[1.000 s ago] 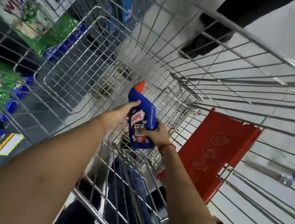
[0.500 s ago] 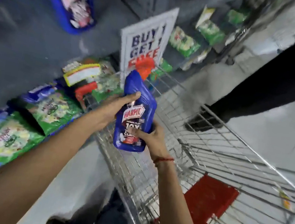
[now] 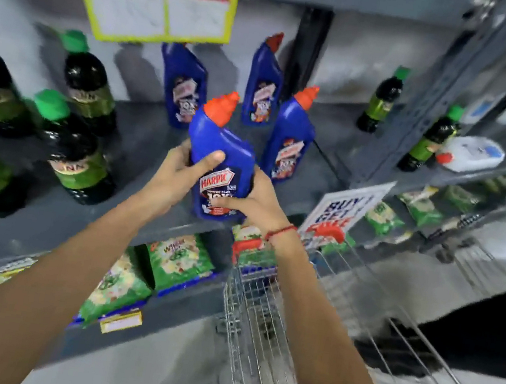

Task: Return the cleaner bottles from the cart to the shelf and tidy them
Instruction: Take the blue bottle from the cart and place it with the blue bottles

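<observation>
Both arms reach forward over the shelf edge (image 3: 39, 223). The left hand (image 3: 178, 172) wraps the bottle's left side with its thumb across the front; the right hand (image 3: 256, 202) clasps the lower right, a red thread at its wrist. Between them, held upright above the shelf front, is 1 blue cleaner bottle (image 3: 218, 152) with an orange cap, its label reading "HARPIC" and "10X". Behind it on the shelf stand 3 matching blue bottles (image 3: 290, 138). At least 4 dark green-capped bottles (image 3: 85, 83) stand to the left. A sign (image 3: 342, 210) reads "BUY 1 GET 1". The wire cart (image 3: 256, 326) sits below right.
</observation>
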### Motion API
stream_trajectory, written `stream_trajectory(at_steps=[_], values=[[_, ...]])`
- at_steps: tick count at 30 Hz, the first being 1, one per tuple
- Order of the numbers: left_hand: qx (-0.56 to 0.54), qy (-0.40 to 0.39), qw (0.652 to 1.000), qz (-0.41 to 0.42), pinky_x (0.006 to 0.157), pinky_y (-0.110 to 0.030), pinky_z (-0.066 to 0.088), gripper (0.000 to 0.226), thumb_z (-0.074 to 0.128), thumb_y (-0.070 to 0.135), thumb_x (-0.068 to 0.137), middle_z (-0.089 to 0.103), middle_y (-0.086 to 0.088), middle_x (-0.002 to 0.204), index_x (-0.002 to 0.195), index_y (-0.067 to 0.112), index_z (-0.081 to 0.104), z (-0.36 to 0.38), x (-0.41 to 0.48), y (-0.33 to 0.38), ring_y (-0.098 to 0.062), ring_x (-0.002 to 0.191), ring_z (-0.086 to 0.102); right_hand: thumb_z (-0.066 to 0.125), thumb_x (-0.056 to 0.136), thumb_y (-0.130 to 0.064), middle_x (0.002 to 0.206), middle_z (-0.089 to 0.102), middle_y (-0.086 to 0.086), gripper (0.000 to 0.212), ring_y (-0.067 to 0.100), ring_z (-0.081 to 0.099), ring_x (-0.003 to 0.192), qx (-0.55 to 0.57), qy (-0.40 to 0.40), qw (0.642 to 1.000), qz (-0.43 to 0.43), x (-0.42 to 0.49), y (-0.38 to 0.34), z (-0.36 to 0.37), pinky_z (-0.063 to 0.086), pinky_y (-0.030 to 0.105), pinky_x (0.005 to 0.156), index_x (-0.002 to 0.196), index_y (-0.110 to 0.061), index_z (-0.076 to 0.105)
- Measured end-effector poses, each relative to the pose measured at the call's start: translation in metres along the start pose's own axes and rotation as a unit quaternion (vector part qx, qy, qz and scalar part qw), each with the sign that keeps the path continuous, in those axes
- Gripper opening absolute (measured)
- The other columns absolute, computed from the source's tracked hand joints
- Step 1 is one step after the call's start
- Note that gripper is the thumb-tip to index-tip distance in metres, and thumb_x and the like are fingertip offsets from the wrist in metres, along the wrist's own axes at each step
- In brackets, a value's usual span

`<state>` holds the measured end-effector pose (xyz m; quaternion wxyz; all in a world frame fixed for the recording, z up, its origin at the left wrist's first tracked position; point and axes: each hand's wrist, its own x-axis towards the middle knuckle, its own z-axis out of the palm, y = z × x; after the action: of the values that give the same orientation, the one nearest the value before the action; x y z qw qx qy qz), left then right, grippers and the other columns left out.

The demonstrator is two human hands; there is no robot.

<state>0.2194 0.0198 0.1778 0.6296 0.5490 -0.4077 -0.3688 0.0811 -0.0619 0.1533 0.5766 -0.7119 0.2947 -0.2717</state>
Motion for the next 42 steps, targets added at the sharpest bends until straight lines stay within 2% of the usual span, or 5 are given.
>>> stream_trajectory(at_steps=[6, 17, 26, 33, 42], values=[[0.03, 0.03, 0.999, 0.03, 0.066, -0.012, 0.054, 0.015, 0.059, 0.01, 0.086, 0.072, 0.012, 0.081, 0.093, 0.023, 0.058, -0.033, 0.016, -0.002, 0.005, 0.072, 0.067, 0.083, 0.051, 0.003, 0.107, 0.063, 0.008, 0.071, 0.018, 0.06, 0.098, -0.05, -0.017, 0.999, -0.005, 0.049, -0.001, 0.024, 0.051, 0.043, 0.094, 0.114, -0.013, 0.054], [0.109, 0.057, 0.992, -0.006, 0.093, -0.052, 0.051, 0.035, 0.068, 0.047, 0.067, 0.067, -0.013, 0.109, 0.096, 0.033, 0.055, -0.048, 0.02, -0.024, -0.03, 0.102, 0.065, 0.087, 0.049, -0.012, 0.119, 0.064, 0.01, 0.08, 0.022, 0.061, 0.108, -0.08, -0.023, 0.996, 0.027, 0.075, 0.017, 0.03, 0.051, 0.04, 0.094, 0.12, -0.012, 0.05], [0.248, 0.06, 0.964, -0.075, 0.085, -0.028, 0.046, 0.072, 0.085, 0.023, 0.06, 0.063, 0.007, 0.108, 0.121, 0.017, 0.048, -0.051, 0.0, -0.073, -0.009, 0.098, 0.057, 0.085, 0.058, -0.016, 0.116, 0.048, 0.022, 0.069, 0.031, 0.053, 0.099, -0.027, 0.408, 0.911, 0.054, 0.024, 0.067, -0.017, 0.049, 0.05, 0.091, 0.117, -0.012, 0.047], [0.316, 0.072, 0.942, -0.086, 0.083, -0.035, 0.053, 0.062, 0.083, 0.037, 0.058, 0.073, -0.007, 0.107, 0.112, 0.017, 0.059, -0.051, 0.017, -0.081, -0.024, 0.097, 0.066, 0.089, 0.046, -0.033, 0.143, 0.032, 0.018, 0.123, 0.033, 0.04, 0.129, -0.093, 0.332, 0.934, 0.093, 0.053, 0.062, -0.039, 0.037, 0.05, 0.109, 0.143, -0.012, 0.016], [0.336, 0.077, 0.936, -0.077, 0.079, -0.028, 0.051, 0.061, 0.083, 0.038, 0.058, 0.073, -0.007, 0.107, 0.11, 0.013, 0.061, -0.054, 0.03, -0.085, -0.021, 0.094, 0.067, 0.087, 0.048, -0.03, 0.137, 0.042, 0.014, 0.115, 0.03, 0.044, 0.124, -0.105, 0.345, 0.929, 0.08, 0.068, 0.069, -0.041, 0.04, 0.047, 0.106, 0.14, -0.016, 0.02]])
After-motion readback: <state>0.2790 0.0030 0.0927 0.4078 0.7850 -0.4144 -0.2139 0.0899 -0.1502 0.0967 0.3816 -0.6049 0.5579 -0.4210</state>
